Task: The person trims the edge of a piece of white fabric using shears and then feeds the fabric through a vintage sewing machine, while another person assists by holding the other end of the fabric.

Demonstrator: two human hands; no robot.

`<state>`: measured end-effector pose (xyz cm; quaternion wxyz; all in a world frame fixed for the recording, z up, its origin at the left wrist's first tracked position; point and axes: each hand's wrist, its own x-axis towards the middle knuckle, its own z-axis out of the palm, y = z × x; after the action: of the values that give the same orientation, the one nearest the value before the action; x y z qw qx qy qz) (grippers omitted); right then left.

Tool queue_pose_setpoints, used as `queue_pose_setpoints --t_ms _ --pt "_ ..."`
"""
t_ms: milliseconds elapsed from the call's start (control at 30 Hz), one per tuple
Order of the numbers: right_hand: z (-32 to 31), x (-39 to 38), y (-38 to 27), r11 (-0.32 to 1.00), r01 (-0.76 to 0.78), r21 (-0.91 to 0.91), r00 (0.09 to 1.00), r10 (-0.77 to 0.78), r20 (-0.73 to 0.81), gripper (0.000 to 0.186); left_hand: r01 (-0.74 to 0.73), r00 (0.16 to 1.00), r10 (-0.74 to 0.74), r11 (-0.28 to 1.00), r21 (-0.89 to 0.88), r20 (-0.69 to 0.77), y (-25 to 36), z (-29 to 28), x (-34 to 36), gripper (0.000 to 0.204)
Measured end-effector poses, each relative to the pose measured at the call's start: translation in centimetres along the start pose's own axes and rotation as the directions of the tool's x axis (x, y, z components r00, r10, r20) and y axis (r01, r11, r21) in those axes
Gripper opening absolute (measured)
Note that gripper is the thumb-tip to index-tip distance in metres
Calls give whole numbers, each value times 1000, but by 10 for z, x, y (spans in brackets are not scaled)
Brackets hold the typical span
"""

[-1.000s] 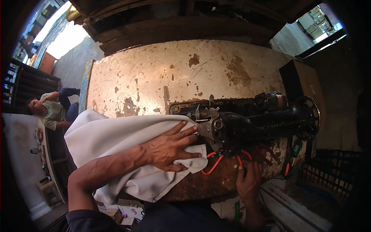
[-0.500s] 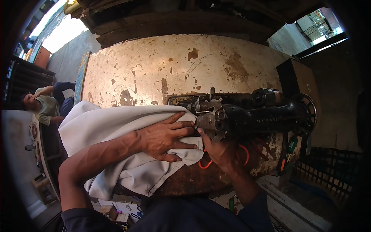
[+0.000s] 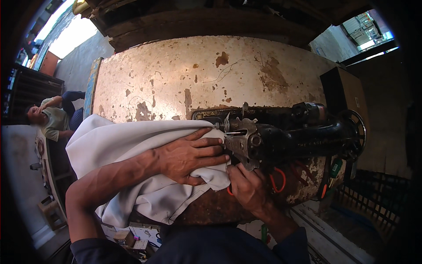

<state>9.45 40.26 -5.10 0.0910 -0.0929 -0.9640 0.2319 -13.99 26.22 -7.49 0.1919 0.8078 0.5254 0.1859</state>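
A large sheet of white cloth (image 3: 132, 137) lies in folds, its right end under the head of a black sewing machine (image 3: 285, 141). My left hand (image 3: 187, 158) rests flat on this cloth, fingers stretched toward the needle area. Beside the machine's metal end plate, my right hand (image 3: 247, 182) is closed, with its thumb and fingertips at the cloth's near right edge. They seem to pinch that edge, though the fingertips are partly hidden. The needle and presser foot cannot be made out behind the machine head and my left fingers.
Scissors with red-orange handles (image 3: 277, 180) lie under the machine's near side. A green-handled tool (image 3: 336, 167) is by the table's right end. The worn table (image 3: 167, 66) stretches away beyond the machine, with a loose thread on it. At far left sits another person (image 3: 57, 116).
My right hand has drawn back toward me from the needle area, and its fingers have curled together at the cloth's edge. My left hand stays almost where it was.
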Motion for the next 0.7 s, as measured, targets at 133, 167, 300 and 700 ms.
queue_pose_setpoints --t_ms 133,167,300,700 --pt "-4 3 3 998 52 27 997 -51 -61 12 -3 999 2 1000 15 35 1 -1 6 83" --pt "-13 7 4 996 54 65 999 -54 0 13 -1 999 0 1000 11 37 -2 1 6 83" --pt "-131 22 6 989 147 3 987 -146 -66 24 80 996 -81 997 11 31 9 -2 -9 82" --pt "-250 11 165 581 -806 114 525 789 -318 76 50 999 -49 998 -42 22 1 -2 5 82"
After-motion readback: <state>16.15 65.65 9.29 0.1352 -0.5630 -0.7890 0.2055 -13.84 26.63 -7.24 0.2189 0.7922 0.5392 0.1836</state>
